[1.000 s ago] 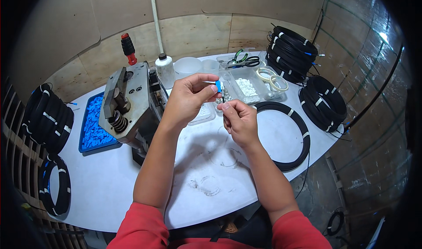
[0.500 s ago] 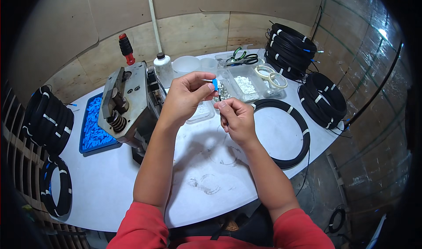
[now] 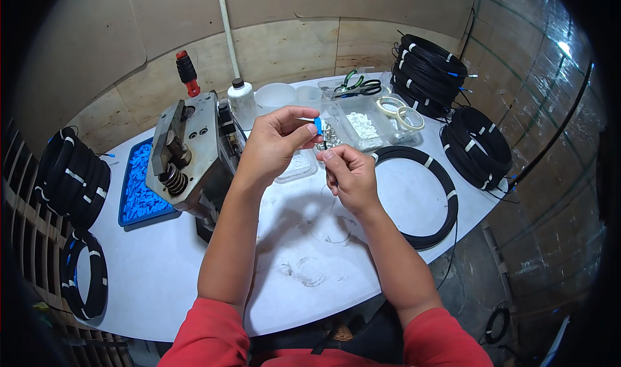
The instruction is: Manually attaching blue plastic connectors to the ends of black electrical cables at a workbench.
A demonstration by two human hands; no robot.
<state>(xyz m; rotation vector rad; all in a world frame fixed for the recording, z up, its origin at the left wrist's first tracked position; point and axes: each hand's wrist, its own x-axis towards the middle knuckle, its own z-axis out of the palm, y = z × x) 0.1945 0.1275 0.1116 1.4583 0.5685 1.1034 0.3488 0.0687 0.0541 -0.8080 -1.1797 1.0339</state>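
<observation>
Both hands are raised over the white counter (image 3: 323,309). Left hand (image 3: 275,147): grip closed, thumb and fingers clamped on a small blue piece (image 3: 318,126). Right hand (image 3: 352,176): grip together, pinching a short black cable end (image 3: 325,145) just below the blue piece; cannot tell how far the two are joined.

Surroundings: a heavy metal press (image 3: 200,144) stands close by the left forearm, blocking that side. Left of it, a blue tray (image 3: 152,223) full of blue pieces. Beyond the hands: bottle (image 3: 242,101), bowl (image 3: 275,97), tubs with metal bits (image 3: 330,133) and white bits (image 3: 363,127), tape rolls (image 3: 410,118), scissors (image 3: 365,88). A flat black coil (image 3: 449,195) lies just right of the right hand; stacked coils (image 3: 430,76) sit behind it.

Edges: the front edge curves beneath the forearms; the right edge slants past the flat coil. Room to move lies between the forearms, over the smudged surface.
</observation>
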